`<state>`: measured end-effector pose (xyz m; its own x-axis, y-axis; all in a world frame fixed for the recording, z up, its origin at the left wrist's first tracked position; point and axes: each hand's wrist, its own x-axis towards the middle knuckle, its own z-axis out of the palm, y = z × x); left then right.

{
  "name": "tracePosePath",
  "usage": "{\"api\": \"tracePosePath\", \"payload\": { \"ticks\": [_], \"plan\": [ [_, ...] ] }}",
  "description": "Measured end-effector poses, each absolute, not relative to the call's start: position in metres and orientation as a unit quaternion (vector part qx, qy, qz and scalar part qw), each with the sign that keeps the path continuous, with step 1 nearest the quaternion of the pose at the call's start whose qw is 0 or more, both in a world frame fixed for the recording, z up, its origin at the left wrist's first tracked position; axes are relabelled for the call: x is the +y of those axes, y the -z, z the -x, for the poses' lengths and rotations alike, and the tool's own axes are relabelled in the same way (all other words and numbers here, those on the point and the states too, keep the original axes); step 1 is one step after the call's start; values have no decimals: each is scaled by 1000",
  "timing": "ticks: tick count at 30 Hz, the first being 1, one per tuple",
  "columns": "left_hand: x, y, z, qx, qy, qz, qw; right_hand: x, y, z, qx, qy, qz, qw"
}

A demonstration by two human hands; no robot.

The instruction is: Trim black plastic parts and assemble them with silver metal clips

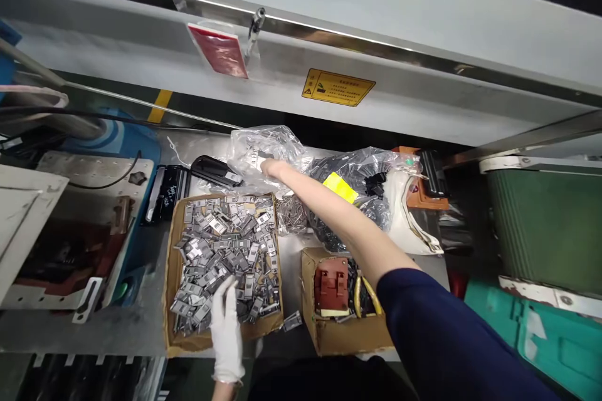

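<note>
The step in hand looks like handling small grey rectangular plastic parts (228, 244), heaped in an open brown cardboard box (170, 301) at the counter's (291, 257) near edge. The white-gloved left hand (226, 326) is over them, fingers slightly parted; the right hand (268, 166) is at a crumpled clear plastic bag (279, 138) by the far edge — its grip I cannot tell. Overlapping parts probably call for careful fingertip separation.

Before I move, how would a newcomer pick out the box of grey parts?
Start at the metal bench. The cardboard box of grey parts lies left of centre, the white-gloved left hand at its near edge. Unlike the smaller box to its right, with a red-brown block and yellow handles, it is full of grey pieces.
</note>
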<state>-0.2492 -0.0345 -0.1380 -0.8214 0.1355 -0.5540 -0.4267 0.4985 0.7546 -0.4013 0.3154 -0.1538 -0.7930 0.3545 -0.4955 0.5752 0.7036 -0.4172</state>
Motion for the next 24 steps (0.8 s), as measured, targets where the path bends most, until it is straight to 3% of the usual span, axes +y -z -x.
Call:
{"api": "tracePosePath", "payload": {
  "ticks": [6, 11, 17, 24],
  "plan": [
    [-39, 141, 239, 806, -485, 121, 318, 312, 191, 408, 916, 178, -304, 191],
    [-56, 151, 237, 804, -461, 145, 347, 312, 208, 407, 910, 155, -328, 198],
    [-83, 167, 240, 795, -445, 139, 388, 311, 216, 405, 905, 179, -345, 173],
    [-90, 174, 232, 793, -471, 140, 360, 320, 214, 412, 878, 303, -357, 95]
  ]
}}
